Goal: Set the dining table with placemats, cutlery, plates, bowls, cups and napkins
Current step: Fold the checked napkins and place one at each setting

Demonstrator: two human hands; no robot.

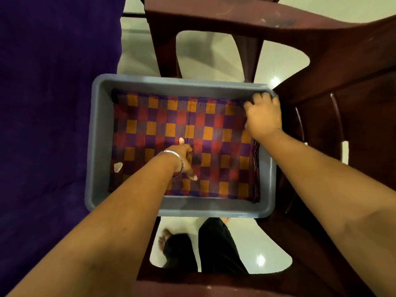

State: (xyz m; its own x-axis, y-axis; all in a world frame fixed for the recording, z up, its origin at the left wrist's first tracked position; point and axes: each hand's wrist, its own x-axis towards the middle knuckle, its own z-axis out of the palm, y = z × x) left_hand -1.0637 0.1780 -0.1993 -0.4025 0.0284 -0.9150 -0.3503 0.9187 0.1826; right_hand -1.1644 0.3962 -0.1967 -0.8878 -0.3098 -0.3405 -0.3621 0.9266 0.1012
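Early stage: checked cloth still in grey tub. Left hand presses it, fingers spread; right hand grips its corner. Nothing visibly laid yet.

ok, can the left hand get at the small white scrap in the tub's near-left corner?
Probably yes. The white scrap lies uncovered on the checked cloth in the grey tub, just left of the left hand, with nothing between them.
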